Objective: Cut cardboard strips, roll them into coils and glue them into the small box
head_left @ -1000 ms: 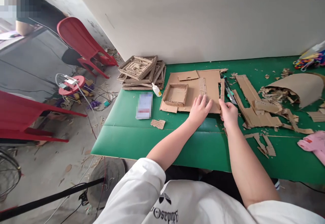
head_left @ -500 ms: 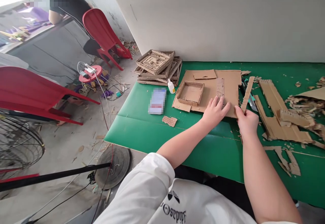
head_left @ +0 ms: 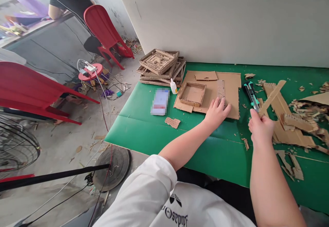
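My left hand (head_left: 218,111) lies with fingers spread on a flat cardboard sheet (head_left: 232,91), its fingertips at the lower end of a clear ruler (head_left: 221,89). On that sheet stands a small open cardboard box (head_left: 192,94), and a loose cardboard piece (head_left: 205,75) lies behind it. My right hand (head_left: 260,127) is closed on a narrow cardboard strip (head_left: 272,96), which points up and to the right. Just beyond the right hand lies a black and teal utility knife (head_left: 251,95) on the green table.
A stack of corrugated cardboard trays (head_left: 160,62) stands at the table's back left, near a white glue bottle (head_left: 173,86) and a phone (head_left: 159,102). Cardboard scraps (head_left: 305,110) cover the right side. Red chairs (head_left: 102,24), a fan (head_left: 17,144) and a person (head_left: 74,0) are at left.
My right hand has moved right, carrying the cardboard strip away from the sheet's edge and uncovering the utility knife. The left hand stays on the sheet.
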Tool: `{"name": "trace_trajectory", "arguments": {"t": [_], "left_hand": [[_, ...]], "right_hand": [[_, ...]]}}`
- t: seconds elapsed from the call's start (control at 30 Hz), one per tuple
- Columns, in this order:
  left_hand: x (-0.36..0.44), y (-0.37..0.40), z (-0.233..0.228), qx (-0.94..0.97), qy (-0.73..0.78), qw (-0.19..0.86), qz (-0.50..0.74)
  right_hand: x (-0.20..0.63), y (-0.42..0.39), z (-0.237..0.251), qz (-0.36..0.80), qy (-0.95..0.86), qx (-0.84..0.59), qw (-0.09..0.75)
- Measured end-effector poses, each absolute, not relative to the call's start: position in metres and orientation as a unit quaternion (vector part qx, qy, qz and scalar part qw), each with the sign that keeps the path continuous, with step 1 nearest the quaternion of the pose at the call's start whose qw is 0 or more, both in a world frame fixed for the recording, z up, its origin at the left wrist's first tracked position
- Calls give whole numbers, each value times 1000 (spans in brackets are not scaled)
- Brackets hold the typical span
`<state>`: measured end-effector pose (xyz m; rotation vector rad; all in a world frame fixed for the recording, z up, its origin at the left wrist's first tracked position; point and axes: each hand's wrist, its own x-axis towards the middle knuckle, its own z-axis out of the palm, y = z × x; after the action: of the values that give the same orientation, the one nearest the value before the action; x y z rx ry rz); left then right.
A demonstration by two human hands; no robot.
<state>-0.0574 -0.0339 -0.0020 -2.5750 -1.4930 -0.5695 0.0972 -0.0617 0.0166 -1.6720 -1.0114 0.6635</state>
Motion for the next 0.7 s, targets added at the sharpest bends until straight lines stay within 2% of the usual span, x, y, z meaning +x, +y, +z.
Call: {"name": "trace_trajectory", "arguments": {"t": [0.07, 0.1, 0.23, 0.3, 0.4, 0.47, 0.5, 0.57, 0.7], "left_hand": [[-59, -33, -3, -850, -491, 48, -184], [-59, -32, -3, -852, -489, 39, -183], [-60, -31, 1, -854, -482, -41, -191], [-62, -32, 7, -854, -475, -81, -198], [-70, -41, 21, -829, -483, -151, -239], [-79, -51, 32, -790, -478, -246, -294], [-85, -57, 37, -761, -467, -309, -327], [-95, -67, 45, -746, -454, -348, -342], [-106, -80, 48, -712, -423, -432, -357]], "right_hand": [[91, -77, 27, 385, -336, -642, 571], [86, -87, 31, 435, -328, -614, 571], [68, -120, 34, 620, -318, -544, 466], [69, -125, 27, 603, -337, -563, 454], [84, -121, 19, 475, -345, -637, 500], [95, -117, 19, 444, -357, -654, 498], [99, -116, 22, 442, -368, -656, 488], [99, -116, 30, 469, -401, -643, 453], [80, -122, 47, 600, -475, -553, 329]]}}
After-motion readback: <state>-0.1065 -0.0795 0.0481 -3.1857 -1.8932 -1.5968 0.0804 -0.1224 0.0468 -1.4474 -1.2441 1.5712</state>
